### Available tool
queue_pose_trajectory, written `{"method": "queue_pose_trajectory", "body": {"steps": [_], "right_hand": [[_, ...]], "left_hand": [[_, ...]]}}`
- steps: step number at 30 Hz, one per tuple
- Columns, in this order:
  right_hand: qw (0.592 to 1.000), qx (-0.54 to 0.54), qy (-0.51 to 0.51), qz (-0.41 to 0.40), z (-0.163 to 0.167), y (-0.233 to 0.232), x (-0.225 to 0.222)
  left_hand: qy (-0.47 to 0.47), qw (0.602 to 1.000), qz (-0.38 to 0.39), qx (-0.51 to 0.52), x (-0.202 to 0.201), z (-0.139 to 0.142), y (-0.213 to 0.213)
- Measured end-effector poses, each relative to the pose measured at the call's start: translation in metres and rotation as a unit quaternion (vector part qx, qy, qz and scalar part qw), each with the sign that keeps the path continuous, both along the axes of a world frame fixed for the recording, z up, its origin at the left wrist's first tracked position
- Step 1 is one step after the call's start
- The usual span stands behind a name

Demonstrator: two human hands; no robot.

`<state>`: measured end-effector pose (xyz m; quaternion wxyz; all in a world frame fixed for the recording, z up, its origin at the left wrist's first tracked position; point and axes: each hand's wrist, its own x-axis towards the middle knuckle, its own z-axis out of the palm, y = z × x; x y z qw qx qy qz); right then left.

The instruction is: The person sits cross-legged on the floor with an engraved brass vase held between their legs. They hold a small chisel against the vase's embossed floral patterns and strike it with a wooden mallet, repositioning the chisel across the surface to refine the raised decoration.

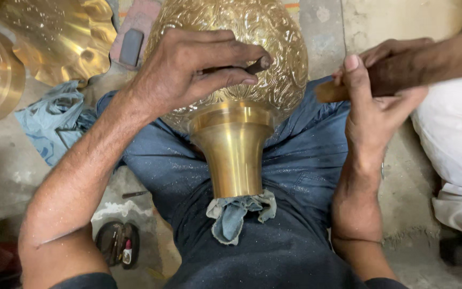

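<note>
A large brass vase (252, 48) with an engraved, patterned body lies across my lap, its smooth flared neck (233, 150) pointing toward me. A grey-blue rag (236, 214) is stuffed in its mouth. My left hand (188, 69) rests on the engraved body and pinches a thin dark chisel (255, 66) against the metal. My right hand (378, 91) is closed around a brown wooden handle (330, 92), held to the right of the vase and apart from it.
Polished brass dishes (54, 37) lie on the floor at upper left, beside a crumpled blue cloth (49, 123). A small dark tray of tools (117, 243) sits by my left leg. White fabric (455, 139) is bunched at the right edge.
</note>
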<state>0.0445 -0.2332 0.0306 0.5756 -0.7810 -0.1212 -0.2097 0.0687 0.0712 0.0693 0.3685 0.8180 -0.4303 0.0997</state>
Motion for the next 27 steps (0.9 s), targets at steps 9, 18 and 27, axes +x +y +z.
{"method": "queue_pose_trajectory", "body": {"steps": [9, 18, 27], "right_hand": [[0.986, -0.138, -0.076, -0.046, -0.027, -0.011, 0.003], [0.981, -0.185, -0.054, -0.025, -0.019, -0.010, -0.004], [0.964, -0.252, -0.074, -0.028, -0.016, -0.008, -0.004]], "left_hand": [[0.007, 1.000, 0.000, -0.002, 0.003, -0.003, 0.002], [0.006, 1.000, -0.010, 0.003, 0.010, -0.006, 0.001], [-0.002, 1.000, -0.021, 0.001, 0.011, -0.002, 0.001]]}}
